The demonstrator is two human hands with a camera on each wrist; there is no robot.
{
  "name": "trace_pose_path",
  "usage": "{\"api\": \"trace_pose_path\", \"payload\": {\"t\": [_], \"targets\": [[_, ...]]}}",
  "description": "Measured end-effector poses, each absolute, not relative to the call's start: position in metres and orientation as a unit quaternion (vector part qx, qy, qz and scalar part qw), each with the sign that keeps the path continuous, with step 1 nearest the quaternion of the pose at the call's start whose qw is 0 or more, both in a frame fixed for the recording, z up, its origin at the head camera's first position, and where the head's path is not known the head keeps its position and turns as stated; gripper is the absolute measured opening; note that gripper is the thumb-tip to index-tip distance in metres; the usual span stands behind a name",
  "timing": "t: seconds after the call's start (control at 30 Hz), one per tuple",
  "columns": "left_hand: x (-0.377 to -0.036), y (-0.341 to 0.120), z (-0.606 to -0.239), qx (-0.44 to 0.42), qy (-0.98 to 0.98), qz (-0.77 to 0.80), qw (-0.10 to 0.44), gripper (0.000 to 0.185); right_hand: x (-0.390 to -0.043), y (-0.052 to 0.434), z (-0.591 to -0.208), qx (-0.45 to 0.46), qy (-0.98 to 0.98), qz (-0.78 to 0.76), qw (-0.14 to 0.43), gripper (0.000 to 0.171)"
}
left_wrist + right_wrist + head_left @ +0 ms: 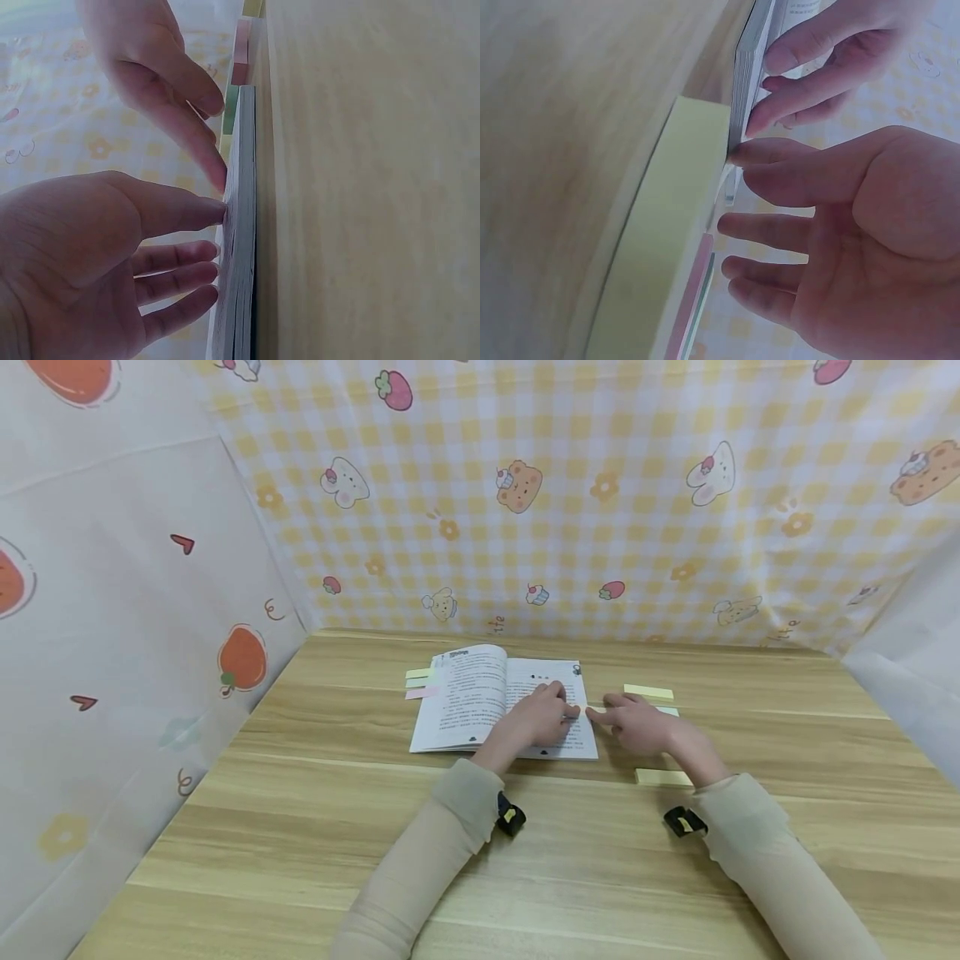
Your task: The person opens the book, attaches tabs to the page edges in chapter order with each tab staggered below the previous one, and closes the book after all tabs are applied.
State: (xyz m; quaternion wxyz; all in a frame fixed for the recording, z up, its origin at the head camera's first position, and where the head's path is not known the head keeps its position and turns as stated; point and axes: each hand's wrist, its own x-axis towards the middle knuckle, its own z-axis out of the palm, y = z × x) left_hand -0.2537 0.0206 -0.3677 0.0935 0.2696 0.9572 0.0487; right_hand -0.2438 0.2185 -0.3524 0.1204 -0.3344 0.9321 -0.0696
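Note:
An open book lies flat on the wooden table. My left hand rests on its right page near the outer edge, fingers straight and pressing the paper. My right hand lies just right of the book, fingers extended, fingertips touching a pale yellow sticky-note pad beside the book's edge. The two index fingertips nearly meet at the page edge. Neither hand grips anything.
More yellow pads lie right of the book and near my right wrist. Yellow, green and pink tabs stick out left of the book. Patterned cloth walls enclose the table at back and sides.

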Motion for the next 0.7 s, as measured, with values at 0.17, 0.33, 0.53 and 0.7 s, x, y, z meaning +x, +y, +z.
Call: {"api": "trace_pose_path", "payload": {"t": [0.17, 0.33, 0.53, 0.7], "targets": [[-0.253, 0.02, -0.369, 0.274, 0.957, 0.043, 0.089, 0.04, -0.244, 0.219, -0.353, -0.354, 0.928, -0.063, 0.103, 0.049], [-0.25, 0.018, -0.372, 0.285, 0.955, 0.027, 0.074, 0.04, -0.243, 0.218, -0.353, -0.352, 0.927, -0.079, 0.098, 0.049], [-0.25, 0.012, -0.371, 0.302, 0.948, 0.062, 0.075, 0.04, -0.244, 0.219, -0.354, -0.368, 0.921, -0.101, 0.083, 0.046], [-0.253, 0.008, -0.368, 0.297, 0.943, 0.12, 0.094, 0.042, -0.243, 0.22, -0.351, -0.362, 0.921, -0.128, 0.067, 0.044]]}}
